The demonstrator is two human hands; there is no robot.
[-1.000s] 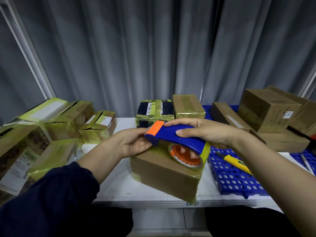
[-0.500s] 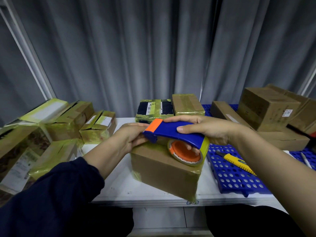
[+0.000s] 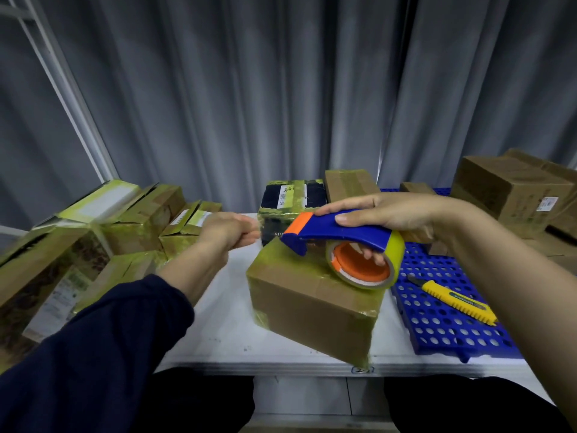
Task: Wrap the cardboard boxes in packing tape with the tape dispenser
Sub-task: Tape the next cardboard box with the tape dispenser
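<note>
Left hand (image 3: pixel 231 233), blurred fingers curled seemingly on the tape end (image 3: pixel 270 235), has pulled toward 9 o'clock from the tape dispenser (image 3: pixel 340 234) that the right hand (image 3: pixel 390 214) clamps atop the central cardboard box (image 3: pixel 312 301): strip freed for wrapping.

The left hand (image 3: pixel 229 234) is drawing away from the orange nose of the blue plastic tape dispenser (image 3: pixel 337 234) toward the frame's left, its curled fingers (image 3: pixel 249 236) blurring, now apart from it.
</note>
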